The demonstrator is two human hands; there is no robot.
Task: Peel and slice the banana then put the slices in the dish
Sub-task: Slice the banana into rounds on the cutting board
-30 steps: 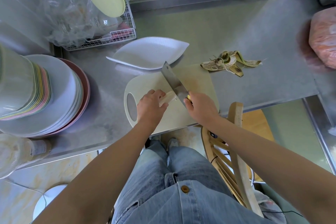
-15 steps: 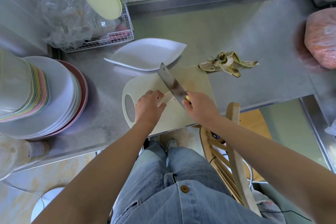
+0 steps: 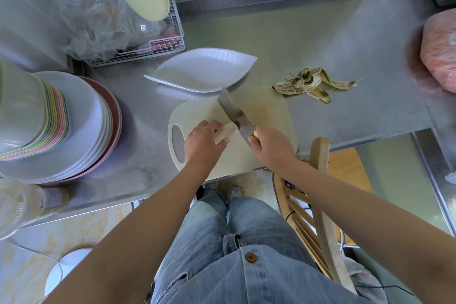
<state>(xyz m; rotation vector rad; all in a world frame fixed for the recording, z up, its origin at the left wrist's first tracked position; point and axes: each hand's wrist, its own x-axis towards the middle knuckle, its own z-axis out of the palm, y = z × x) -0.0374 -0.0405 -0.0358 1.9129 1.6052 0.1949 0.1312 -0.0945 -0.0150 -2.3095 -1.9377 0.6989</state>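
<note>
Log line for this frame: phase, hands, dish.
phase: slicing | left hand holds peeled banana on cutting board | right hand grips knife, blade at banana | dish: no slices | peel on counter

Worktop [image 3: 308, 39]: brushed steel, dull sheen. Cutting board [image 3: 266, 111]: matt cream plastic. Knife [image 3: 232, 111]: bare metal blade. Dish [image 3: 202, 69]: ribbed white, smooth. Basket [image 3: 158, 50] far left: white wire. Chair [image 3: 320, 155] near right: pale wood.

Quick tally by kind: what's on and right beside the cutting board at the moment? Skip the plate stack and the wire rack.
Cutting board: 1
Knife: 1
Peeled banana: 1
White dish: 1
Banana peel: 1 heap
Total: 5
</note>
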